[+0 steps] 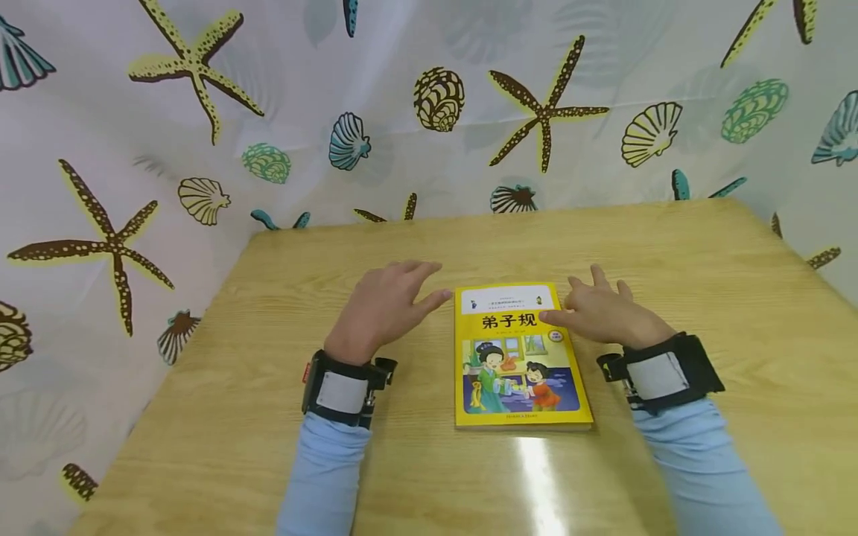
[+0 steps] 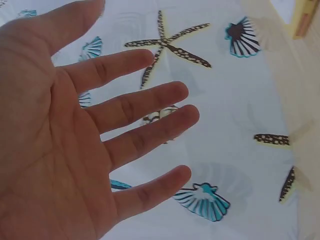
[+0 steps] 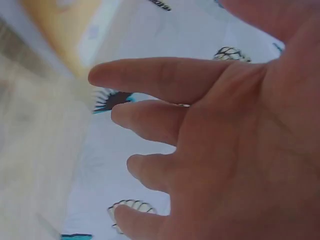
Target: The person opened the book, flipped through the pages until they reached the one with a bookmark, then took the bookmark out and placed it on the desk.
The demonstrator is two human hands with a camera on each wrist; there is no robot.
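A yellow book (image 1: 523,357) with Chinese characters and a cartoon of two figures on its cover lies closed on the wooden table. To its left, my left hand (image 1: 389,309) is held apart from it, thumb pointing toward the cover. The left wrist view shows the palm (image 2: 65,150) bare and the fingers spread. My right hand (image 1: 606,309) is at the book's upper right edge, its thumb overlapping the cover in the head view. In the right wrist view the right hand's fingers (image 3: 155,80) are extended and apart, with nothing held.
The wooden table (image 1: 415,476) carries the book near its middle. Behind and beside it hangs a white cloth (image 1: 302,89) printed with starfish and shells. Each wrist wears a black strap (image 1: 670,372) with a small camera.
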